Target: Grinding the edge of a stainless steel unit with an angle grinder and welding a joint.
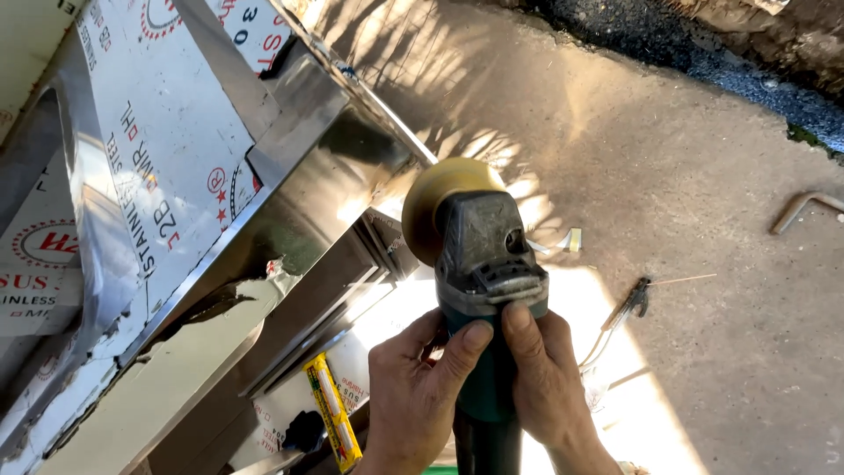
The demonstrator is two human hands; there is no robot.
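Stainless steel cabinet (202,176) left, film-wrapped, sunlit; concrete floor (686,202) right; angle grinder (479,264) centre, yellow pad against cabinet edge; left hand (413,387) and right hand (545,369) both clasp grinder body; yellow tube (332,409) near, below cabinet

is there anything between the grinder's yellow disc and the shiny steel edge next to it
Nothing visible does. Both hands grip the green angle grinder, and its yellow disc sits right beside the steel edge with only open air showing; whether they touch is unclear.
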